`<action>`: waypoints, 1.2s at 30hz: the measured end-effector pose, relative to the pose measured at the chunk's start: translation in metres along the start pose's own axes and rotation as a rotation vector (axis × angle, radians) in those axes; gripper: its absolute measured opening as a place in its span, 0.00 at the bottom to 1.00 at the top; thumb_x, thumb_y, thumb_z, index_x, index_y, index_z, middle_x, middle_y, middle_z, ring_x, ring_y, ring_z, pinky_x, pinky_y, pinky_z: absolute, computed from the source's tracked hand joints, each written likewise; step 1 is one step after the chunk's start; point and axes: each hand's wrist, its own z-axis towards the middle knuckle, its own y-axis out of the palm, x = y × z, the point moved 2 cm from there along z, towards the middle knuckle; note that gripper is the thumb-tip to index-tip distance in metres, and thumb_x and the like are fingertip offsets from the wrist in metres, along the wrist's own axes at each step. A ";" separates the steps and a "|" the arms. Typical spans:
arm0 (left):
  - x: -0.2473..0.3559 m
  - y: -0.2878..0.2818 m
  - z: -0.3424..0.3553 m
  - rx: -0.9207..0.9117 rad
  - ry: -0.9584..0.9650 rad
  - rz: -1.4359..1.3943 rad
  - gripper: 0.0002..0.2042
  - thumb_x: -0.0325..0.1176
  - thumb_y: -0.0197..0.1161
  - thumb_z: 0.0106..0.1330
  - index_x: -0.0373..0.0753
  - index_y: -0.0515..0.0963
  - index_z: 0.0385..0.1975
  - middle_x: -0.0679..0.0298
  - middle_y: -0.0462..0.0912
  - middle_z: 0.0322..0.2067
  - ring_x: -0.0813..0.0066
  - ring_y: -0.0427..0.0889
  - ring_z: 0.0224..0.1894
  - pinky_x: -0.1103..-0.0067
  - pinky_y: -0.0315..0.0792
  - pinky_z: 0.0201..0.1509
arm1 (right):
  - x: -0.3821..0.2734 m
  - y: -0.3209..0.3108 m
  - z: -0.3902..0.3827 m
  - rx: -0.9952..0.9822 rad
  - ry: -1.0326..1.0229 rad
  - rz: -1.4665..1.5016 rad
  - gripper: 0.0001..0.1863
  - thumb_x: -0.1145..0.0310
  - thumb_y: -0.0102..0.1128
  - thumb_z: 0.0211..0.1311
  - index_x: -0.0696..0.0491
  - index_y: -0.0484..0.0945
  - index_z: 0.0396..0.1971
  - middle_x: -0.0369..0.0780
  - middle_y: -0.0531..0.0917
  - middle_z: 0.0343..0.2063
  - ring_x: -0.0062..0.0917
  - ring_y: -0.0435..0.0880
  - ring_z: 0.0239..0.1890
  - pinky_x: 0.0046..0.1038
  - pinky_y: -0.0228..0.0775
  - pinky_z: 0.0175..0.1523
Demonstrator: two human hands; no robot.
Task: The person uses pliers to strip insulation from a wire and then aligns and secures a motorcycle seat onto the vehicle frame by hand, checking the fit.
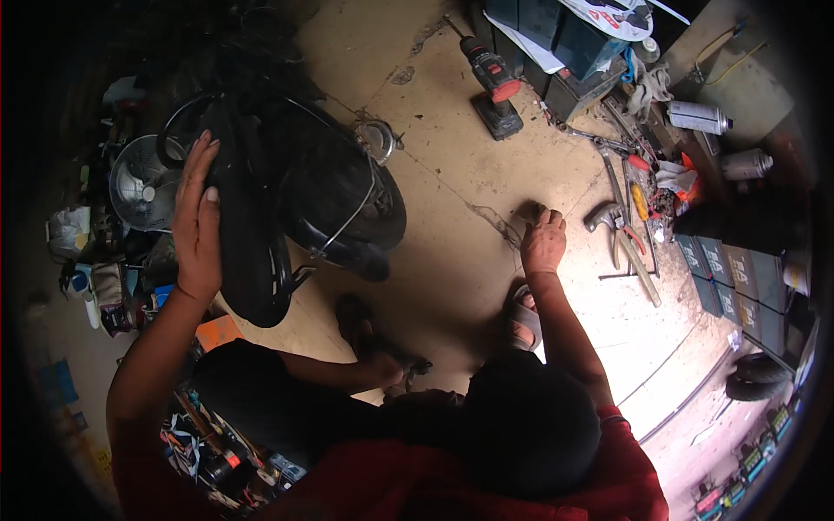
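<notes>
My left hand (198, 230) lies with stretched fingers along the side of a long black seat (246, 217). The seat belongs to a dark two-wheeler, whose rear wheel and mudguard (347, 195) show to the right of it. Low over the floor, my right hand (545, 241) has its fingers curled down. A small dark patch by those fingertips could be an object or a shadow; I cannot tell which. A claw hammer (601, 215) and red-handled pliers (632, 241) lie to the right of this hand.
On the tan floor (452, 165) stands a cordless drill (493, 78). Far right are dark batteries (556, 43), spray cans (698, 117) and a yellow-handled screwdriver (640, 201). Stacked boxes (738, 278) line the right. A fan (146, 184) and clutter crowd the left. My sandalled foot (524, 321) is below.
</notes>
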 end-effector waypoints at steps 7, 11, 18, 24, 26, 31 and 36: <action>-0.022 0.001 -0.004 -0.015 0.042 -0.023 0.27 0.43 0.41 0.86 0.39 0.67 0.78 0.52 0.63 0.80 0.51 0.60 0.82 0.58 0.53 0.85 | 0.040 0.003 0.009 0.010 0.027 0.046 0.14 0.70 0.56 0.67 0.56 0.79 0.50 0.48 0.83 0.47 0.43 0.83 0.50 0.39 0.78 0.54; -0.031 0.000 -0.010 -0.021 0.042 -0.009 0.27 0.43 0.40 0.87 0.39 0.65 0.79 0.52 0.61 0.81 0.51 0.58 0.83 0.57 0.52 0.85 | 0.067 -0.068 0.053 0.276 -0.015 -0.033 0.18 0.68 0.58 0.68 0.51 0.82 0.56 0.45 0.83 0.46 0.43 0.83 0.51 0.42 0.77 0.54; -0.028 0.002 -0.002 -0.019 0.040 -0.011 0.27 0.44 0.40 0.86 0.40 0.68 0.78 0.52 0.64 0.80 0.51 0.61 0.82 0.59 0.55 0.84 | 0.168 -0.074 0.118 0.084 0.062 -0.138 0.23 0.66 0.60 0.67 0.49 0.81 0.62 0.49 0.86 0.53 0.47 0.84 0.57 0.46 0.76 0.63; -0.015 -0.001 -0.003 0.044 0.024 -0.056 0.24 0.40 0.44 0.86 0.40 0.71 0.75 0.53 0.66 0.79 0.51 0.62 0.82 0.58 0.55 0.84 | 0.134 -0.065 0.054 0.256 0.028 -0.028 0.32 0.57 0.65 0.70 0.58 0.73 0.69 0.58 0.75 0.68 0.53 0.74 0.69 0.45 0.67 0.74; -0.013 -0.003 -0.008 0.033 0.032 -0.045 0.23 0.36 0.46 0.85 0.39 0.71 0.75 0.53 0.66 0.78 0.51 0.61 0.82 0.58 0.55 0.84 | 0.103 -0.066 0.025 0.259 0.026 0.143 0.28 0.57 0.72 0.66 0.58 0.79 0.60 0.55 0.82 0.61 0.52 0.78 0.65 0.46 0.70 0.71; -0.008 -0.006 -0.015 0.104 -0.058 -0.099 0.22 0.30 0.53 0.80 0.39 0.74 0.72 0.56 0.70 0.76 0.53 0.61 0.82 0.59 0.54 0.84 | 0.014 -0.132 -0.031 -0.086 0.054 0.740 0.14 0.62 0.79 0.65 0.56 0.85 0.30 0.44 0.91 0.42 0.29 0.88 0.39 0.31 0.81 0.50; -0.018 -0.001 -0.019 0.263 -0.098 -0.128 0.22 0.32 0.58 0.81 0.40 0.73 0.72 0.56 0.68 0.77 0.54 0.60 0.82 0.62 0.58 0.83 | -0.047 -0.250 -0.013 -0.160 -0.167 0.685 0.22 0.52 0.67 0.77 0.59 0.90 0.47 0.43 0.93 0.32 0.27 0.89 0.36 0.28 0.81 0.49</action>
